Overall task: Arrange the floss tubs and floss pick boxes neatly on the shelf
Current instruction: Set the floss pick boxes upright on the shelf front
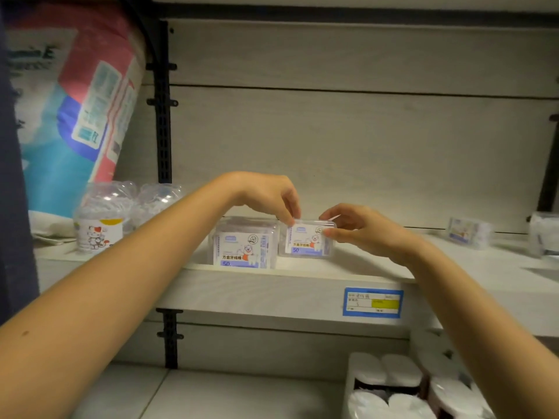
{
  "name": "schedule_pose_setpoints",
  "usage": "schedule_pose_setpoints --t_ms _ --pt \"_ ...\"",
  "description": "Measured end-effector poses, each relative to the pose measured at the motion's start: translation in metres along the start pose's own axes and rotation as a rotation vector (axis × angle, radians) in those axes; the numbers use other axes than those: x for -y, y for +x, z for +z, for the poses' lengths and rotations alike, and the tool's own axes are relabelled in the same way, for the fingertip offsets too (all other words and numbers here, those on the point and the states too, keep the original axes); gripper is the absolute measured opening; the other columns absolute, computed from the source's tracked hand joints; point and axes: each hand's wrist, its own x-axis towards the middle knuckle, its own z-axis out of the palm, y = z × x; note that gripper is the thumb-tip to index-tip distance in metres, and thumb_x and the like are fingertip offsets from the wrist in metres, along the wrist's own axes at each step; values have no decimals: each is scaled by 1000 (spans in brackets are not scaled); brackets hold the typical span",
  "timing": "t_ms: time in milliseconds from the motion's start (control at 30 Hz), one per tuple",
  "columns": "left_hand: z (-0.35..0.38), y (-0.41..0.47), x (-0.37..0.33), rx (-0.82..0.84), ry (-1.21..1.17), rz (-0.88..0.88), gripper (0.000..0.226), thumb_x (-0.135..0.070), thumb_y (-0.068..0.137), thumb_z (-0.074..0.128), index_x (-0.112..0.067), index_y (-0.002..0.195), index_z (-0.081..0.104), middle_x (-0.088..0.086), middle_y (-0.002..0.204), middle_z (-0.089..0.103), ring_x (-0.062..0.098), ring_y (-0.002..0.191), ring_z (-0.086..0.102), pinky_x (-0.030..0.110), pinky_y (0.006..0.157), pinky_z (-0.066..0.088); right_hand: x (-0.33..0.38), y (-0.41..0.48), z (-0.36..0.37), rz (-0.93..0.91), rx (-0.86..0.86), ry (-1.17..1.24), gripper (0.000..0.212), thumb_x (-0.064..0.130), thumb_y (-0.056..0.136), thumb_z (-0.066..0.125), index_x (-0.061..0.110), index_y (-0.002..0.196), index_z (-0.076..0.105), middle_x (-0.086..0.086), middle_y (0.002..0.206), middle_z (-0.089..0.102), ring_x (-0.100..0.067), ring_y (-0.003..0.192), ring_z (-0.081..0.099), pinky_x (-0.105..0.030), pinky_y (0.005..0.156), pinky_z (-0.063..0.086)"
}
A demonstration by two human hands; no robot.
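On the white shelf (302, 291) stands a row of clear floss pick boxes (243, 246) with white-and-purple labels, right at the front edge. Just to their right a single floss pick box (305, 241) stands upright on the shelf. My left hand (266, 196) pinches its top left corner from above. My right hand (360, 228) pinches its right side with thumb and fingers. Round clear floss tubs (99, 225) with cartoon labels stand at the left end of the shelf, several more behind them.
A large pink-and-blue soft pack (78, 110) leans at the far left. More clear boxes (467, 232) sit at the shelf's right end. A blue price tag (373, 302) is on the shelf front. White rolls (393, 388) fill the lower shelf at right.
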Motion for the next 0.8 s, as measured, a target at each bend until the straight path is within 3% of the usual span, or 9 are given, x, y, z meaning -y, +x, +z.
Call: schedule_pose_setpoints --t_ms 100,267,367,433,500,567,633,733,800 --pt "-2 1 0 20 -1 -14 26 -12 88 61 -6 113 65 3 105 66 13 95 60 29 94 47 0 0 1 5 -2 -25 27 26 88 60 22 115 55 -3 113 65 -16 102 61 -36 91 51" --pt "-1 -1 -2 38 10 -52 25 -17 89 61 -11 113 64 -1 106 65 15 101 60 29 95 45 2 -7 3 -2 4 -54 36 29 90 57 22 125 50 -1 124 58 -12 103 57 -25 84 51" --pt "-5 -7 -8 46 81 -135 35 -29 92 55 -18 125 56 -8 117 57 15 113 53 28 100 38 1 -22 -3 -34 -58 -135 50 36 91 53 24 138 38 3 140 46 -12 118 50 -27 96 44" --pt "-8 -10 -15 -134 235 -144 37 -34 94 49 -20 129 53 -4 126 55 18 119 50 28 100 37 -3 -42 -13 -92 -183 -207 50 35 92 51 26 139 35 6 143 42 -10 126 43 -26 103 37" --pt "-5 -12 -30 -394 360 -122 33 -38 92 47 -25 120 58 1 126 59 24 115 53 34 97 42 -10 -68 -27 -156 -308 -257 46 32 94 50 27 137 37 10 141 42 -6 126 39 -16 100 30" --pt "5 -12 -54 -637 371 -89 26 -43 88 47 -30 104 63 3 111 66 30 101 59 40 87 47 -22 -96 -46 -188 -359 -282 43 29 94 50 28 136 38 16 139 40 0 125 35 -7 96 23" --pt "20 -10 -85 -810 294 -6 27 -49 85 45 -31 91 64 3 93 69 31 84 62 43 78 51 -40 -124 -73 -172 -370 -295 43 28 95 49 30 136 37 23 134 38 6 123 32 -6 97 22" --pt "47 1 -139 -837 88 116 40 -58 77 36 -31 87 64 -4 78 68 27 74 63 41 72 53 -75 -158 -119 -106 -378 -330 39 29 94 49 31 132 43 23 130 44 5 120 38 -9 95 28" --pt "64 22 -175 -752 -65 192 30 -51 83 48 -28 88 67 -8 76 67 17 73 63 37 72 53 -99 -173 -151 -66 -363 -383 36 28 94 50 31 129 47 19 129 51 5 117 43 -8 92 31"
